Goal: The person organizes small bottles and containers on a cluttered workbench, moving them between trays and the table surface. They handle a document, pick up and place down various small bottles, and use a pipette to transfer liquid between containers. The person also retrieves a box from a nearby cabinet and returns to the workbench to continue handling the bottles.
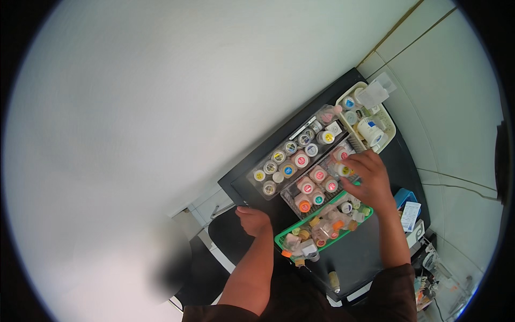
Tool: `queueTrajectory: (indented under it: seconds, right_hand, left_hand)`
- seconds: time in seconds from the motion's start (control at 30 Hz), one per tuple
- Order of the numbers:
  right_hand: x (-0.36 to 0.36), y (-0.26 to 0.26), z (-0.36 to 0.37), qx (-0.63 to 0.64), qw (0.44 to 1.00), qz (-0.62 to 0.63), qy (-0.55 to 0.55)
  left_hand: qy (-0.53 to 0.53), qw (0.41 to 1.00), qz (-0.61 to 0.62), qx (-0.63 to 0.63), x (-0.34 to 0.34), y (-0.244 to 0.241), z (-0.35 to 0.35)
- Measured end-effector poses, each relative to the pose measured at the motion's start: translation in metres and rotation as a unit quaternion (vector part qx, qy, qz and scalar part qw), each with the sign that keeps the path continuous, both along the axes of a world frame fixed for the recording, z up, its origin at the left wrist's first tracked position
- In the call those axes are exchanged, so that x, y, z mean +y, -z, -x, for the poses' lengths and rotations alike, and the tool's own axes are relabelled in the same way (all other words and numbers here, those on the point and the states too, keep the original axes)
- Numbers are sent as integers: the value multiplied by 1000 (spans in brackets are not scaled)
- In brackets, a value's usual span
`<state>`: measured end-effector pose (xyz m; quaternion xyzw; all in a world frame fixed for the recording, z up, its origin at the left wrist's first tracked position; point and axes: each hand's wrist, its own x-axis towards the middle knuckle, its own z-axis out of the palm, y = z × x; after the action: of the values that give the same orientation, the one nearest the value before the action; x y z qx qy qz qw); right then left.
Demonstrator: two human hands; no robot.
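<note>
My right hand (369, 179) reaches over the far end of a clear plastic basket (290, 207). Its thumb and fingers close around a small bottle (342, 170) with a white cap and yellow label. In the same basket stand several pinkish bottles (307, 186), their caps bearing round stickers in red, orange and green. My left hand (253, 221) has its fingers curled at the near left edge of the black table (259, 219); whether it grips anything is hidden.
Behind lies a clear organizer (259, 187) of capped jars. A green basket (277, 240) holds jumbled small bottles, and a cream basket (391, 122) holds larger containers. A small bottle (334, 281) lies near the front edge. A blue object (405, 196) and printed paper (410, 216) sit right, beside the tiled wall.
</note>
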<state>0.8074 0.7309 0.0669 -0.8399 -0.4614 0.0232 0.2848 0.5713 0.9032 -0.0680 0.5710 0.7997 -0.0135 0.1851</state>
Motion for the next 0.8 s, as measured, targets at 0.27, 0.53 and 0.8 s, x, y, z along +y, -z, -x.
queueTrajectory:
  seconds: [0.27, 0.53, 0.8]
  right_hand:
    - [60, 27, 0, -82, 994, 63, -22]
    - [65, 41, -2, -80, 989, 117, -52]
    - [59, 33, -31, -11, 994, 79, 70]
  left_hand:
    - [2, 1000, -4, 3, 1, 4, 1]
    - [6, 1000, -12, -10, 1, 0, -1]
    - [3, 1000, -12, -10, 0, 0, -1]
